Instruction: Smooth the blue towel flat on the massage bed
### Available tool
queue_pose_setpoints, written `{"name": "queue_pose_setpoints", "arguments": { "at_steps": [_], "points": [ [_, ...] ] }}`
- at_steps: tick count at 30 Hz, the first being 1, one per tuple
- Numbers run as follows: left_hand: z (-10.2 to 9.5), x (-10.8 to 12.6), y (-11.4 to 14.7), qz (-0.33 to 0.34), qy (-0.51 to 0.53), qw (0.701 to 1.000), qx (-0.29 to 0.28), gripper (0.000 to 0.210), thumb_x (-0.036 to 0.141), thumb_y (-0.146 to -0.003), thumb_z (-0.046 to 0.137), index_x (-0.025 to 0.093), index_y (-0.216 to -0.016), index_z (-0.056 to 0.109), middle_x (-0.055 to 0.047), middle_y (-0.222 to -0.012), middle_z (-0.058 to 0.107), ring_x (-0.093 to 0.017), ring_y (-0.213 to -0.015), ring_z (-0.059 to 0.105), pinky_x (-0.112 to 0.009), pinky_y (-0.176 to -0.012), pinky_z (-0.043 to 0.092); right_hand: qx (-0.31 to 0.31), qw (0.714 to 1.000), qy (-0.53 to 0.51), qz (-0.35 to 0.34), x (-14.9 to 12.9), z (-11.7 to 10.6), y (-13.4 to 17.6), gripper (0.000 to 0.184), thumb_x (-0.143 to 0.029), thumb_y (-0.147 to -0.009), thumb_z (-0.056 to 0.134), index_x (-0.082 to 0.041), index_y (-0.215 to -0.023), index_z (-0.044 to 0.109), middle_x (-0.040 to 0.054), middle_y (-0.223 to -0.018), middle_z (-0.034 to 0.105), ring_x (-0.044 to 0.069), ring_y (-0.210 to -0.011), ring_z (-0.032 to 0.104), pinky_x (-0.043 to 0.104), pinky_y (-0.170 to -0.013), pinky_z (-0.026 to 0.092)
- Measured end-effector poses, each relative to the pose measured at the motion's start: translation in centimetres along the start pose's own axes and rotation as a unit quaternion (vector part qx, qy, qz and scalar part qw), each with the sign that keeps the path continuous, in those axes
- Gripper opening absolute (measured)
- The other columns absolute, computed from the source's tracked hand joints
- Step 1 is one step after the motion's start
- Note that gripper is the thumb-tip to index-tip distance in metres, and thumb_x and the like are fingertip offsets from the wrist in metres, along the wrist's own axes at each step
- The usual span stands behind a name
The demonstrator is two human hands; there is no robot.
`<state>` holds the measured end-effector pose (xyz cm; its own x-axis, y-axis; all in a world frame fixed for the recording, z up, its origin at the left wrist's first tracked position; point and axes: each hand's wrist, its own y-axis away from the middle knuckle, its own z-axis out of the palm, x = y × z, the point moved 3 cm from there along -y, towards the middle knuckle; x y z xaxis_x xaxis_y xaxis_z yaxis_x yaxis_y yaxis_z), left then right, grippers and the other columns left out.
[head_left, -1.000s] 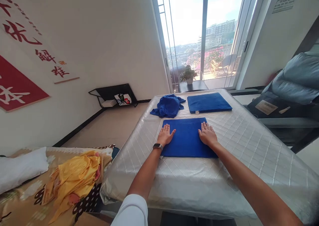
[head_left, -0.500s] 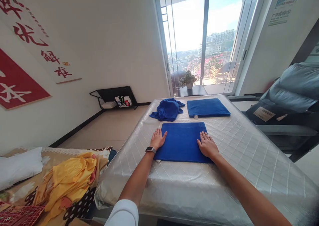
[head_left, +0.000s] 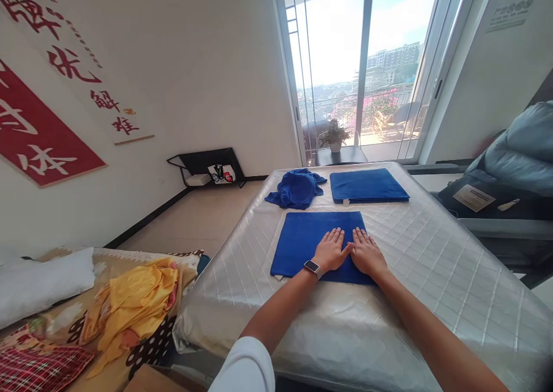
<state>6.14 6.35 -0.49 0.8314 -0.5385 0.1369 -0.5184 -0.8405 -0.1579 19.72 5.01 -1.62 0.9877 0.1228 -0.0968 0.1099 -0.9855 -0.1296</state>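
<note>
A folded blue cloth lies flat on the plastic-wrapped mattress in front of me. My left hand rests on its right half, fingers stretched out and palm down, a watch on the wrist. Beside it, my right hand lies flat on the cloth's right edge, also with fingers extended. The two thumbs meet or nearly meet. Farther back sit a crumpled blue cloth on the left and a neatly folded blue stack with a small white tag on the right.
To the left, a lower bed holds a yellow cloth, a white pillow and a red plaid cloth. A grey armchair stands close on the right. Behind the mattress, a potted plant sits before the sliding glass door.
My left hand has moved right across the cloth, from its left edge to beside my right hand. The right hand stays at the right edge. The view has shifted slightly left.
</note>
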Motion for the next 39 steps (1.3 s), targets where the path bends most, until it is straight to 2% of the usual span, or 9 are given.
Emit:
{"name": "queue_pose_setpoints", "arguments": {
  "at_steps": [5,8,14,24,28,33,35,37,39],
  "points": [
    [-1.9,-9.7,4.9,-0.155,-0.012,0.988,-0.023,0.088,0.067,-0.098,0.003,0.005,-0.155,0.028,-0.016,-0.162,0.024,-0.025,-0.151,0.018,-0.040,-0.123,0.016,0.004,1.000,-0.002,0.010,-0.2,0.0,-0.1,0.066,-0.040,-0.101,0.021,-0.002,-0.154,0.030,0.0148,-0.162,0.027,0.026,-0.150,0.023,0.042,-0.122,0.018],
    [-2.6,-12.8,7.1,-0.201,-0.024,0.979,-0.019,0.090,0.069,-0.097,0.004,0.004,-0.155,0.026,-0.017,-0.162,0.022,-0.025,-0.151,0.017,-0.040,-0.123,0.016,0.000,1.000,-0.001,0.009,-0.2,0.1,-0.3,0.066,-0.039,-0.101,0.021,-0.002,-0.154,0.030,0.0148,-0.162,0.027,0.025,-0.150,0.022,0.042,-0.122,0.017],
    [-2.3,-12.9,7.6,-0.207,-0.023,0.978,0.002,0.091,0.070,-0.096,0.005,0.005,-0.155,0.027,-0.017,-0.162,0.024,-0.026,-0.151,0.020,-0.041,-0.123,0.016,0.021,0.999,0.020,0.015,-0.4,-1.1,0.6,0.063,-0.036,-0.101,0.021,-0.003,-0.154,0.032,0.0150,-0.161,0.028,0.026,-0.150,0.021,0.044,-0.122,0.015],
    [-2.3,-13.3,7.9,-0.214,-0.029,0.976,0.023,0.087,0.068,-0.098,0.007,0.006,-0.154,0.032,-0.017,-0.160,0.029,-0.026,-0.150,0.024,-0.042,-0.122,0.019,-0.023,1.000,-0.005,0.002,-1.4,-1.0,6.6,0.068,-0.045,-0.102,0.019,-0.004,-0.156,0.027,0.0122,-0.163,0.021,0.023,-0.152,0.016,0.042,-0.123,0.017],
    [-3.6,-10.9,7.5,-0.201,-0.066,0.975,0.070,0.081,0.063,-0.101,0.011,0.005,-0.152,0.036,-0.019,-0.157,0.036,-0.029,-0.148,0.028,-0.045,-0.122,0.021,-0.009,1.000,-0.022,0.007,-1.6,-1.2,6.7,0.067,-0.044,-0.102,0.021,-0.005,-0.155,0.029,0.0129,-0.163,0.023,0.023,-0.151,0.017,0.043,-0.123,0.017],
    [-2.7,-0.4,5.1,0.047,-0.011,0.998,0.047,0.072,0.057,-0.104,0.011,0.008,-0.152,0.035,-0.014,-0.159,0.035,-0.022,-0.149,0.027,-0.038,-0.121,0.026,0.014,1.000,-0.015,-0.002,-1.5,-0.7,6.8,0.063,-0.037,-0.101,0.026,-0.005,-0.154,0.034,0.0140,-0.161,0.027,0.025,-0.150,0.022,0.044,-0.122,0.020],
    [-1.8,3.3,4.3,0.103,0.006,0.994,0.031,0.072,0.057,-0.104,0.011,0.009,-0.154,0.031,-0.013,-0.160,0.032,-0.020,-0.150,0.023,-0.038,-0.122,0.023,0.024,1.000,-0.004,-0.014,-1.5,-0.5,7.0,0.060,-0.027,-0.098,0.028,-0.007,-0.154,0.034,0.0124,-0.161,0.029,0.023,-0.150,0.022,0.042,-0.122,0.020],
    [-1.1,5.1,3.6,0.118,0.017,0.993,0.015,0.072,0.057,-0.104,0.010,0.010,-0.156,0.028,-0.012,-0.161,0.030,-0.020,-0.151,0.021,-0.037,-0.123,0.020,0.025,1.000,0.003,-0.016,-1.3,-0.4,7.1,0.060,-0.021,-0.096,0.028,-0.009,-0.155,0.033,0.0108,-0.161,0.029,0.022,-0.150,0.022,0.041,-0.122,0.021],
    [-0.9,4.7,3.6,0.109,0.023,0.994,-0.006,0.073,0.057,-0.104,0.009,0.010,-0.156,0.027,-0.012,-0.161,0.029,-0.019,-0.151,0.020,-0.037,-0.123,0.019,0.017,1.000,0.004,-0.007,-1.2,-0.4,7.0,0.060,-0.026,-0.098,0.027,-0.008,-0.155,0.033,0.0119,-0.161,0.029,0.023,-0.150,0.022,0.041,-0.122,0.022]
  ]
}}
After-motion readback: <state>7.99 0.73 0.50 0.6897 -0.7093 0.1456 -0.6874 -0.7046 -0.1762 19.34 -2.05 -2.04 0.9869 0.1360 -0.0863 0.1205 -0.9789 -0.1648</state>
